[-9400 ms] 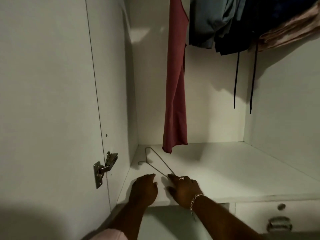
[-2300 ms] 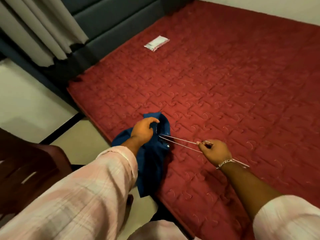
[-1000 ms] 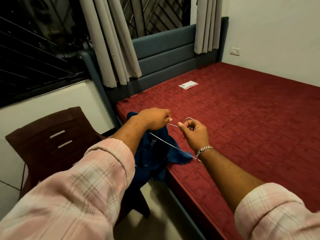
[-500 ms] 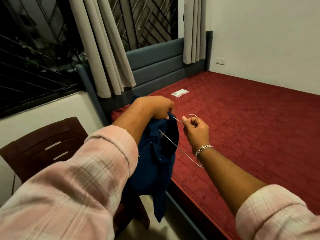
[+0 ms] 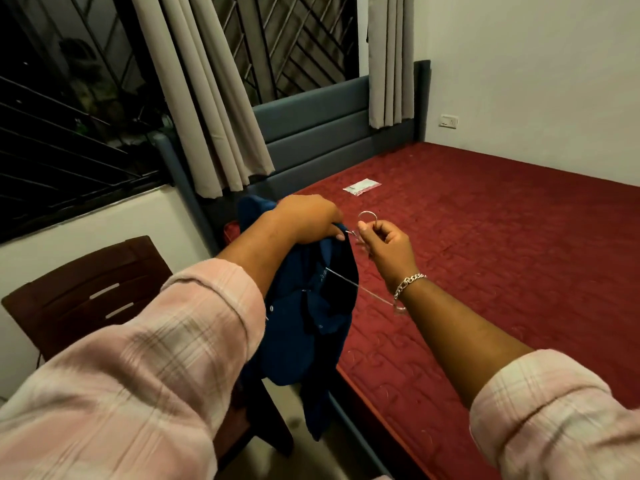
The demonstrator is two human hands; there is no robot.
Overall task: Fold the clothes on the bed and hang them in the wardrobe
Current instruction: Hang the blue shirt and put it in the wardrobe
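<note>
Gripping the blue shirt (image 5: pixel 311 313) in my curled left hand (image 5: pixel 308 218), my right hand (image 5: pixel 384 244) pinches the wire hanger (image 5: pixel 367 216) just beside it

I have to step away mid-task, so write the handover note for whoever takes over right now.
Left hand: grips the blue shirt at its top, holding it up off the bed.
Right hand: pinches the wire hanger just below its hook; one hanger arm is inside the shirt, the other sticks out under the right wrist.
Done: shirt lifted, hanger partly threaded in.
Left: seat the shirt on both hanger arms, then carry it to the wardrobe, which is out of view, and hang it. A small white packet lies on the bed; no other clothes show there.
</note>
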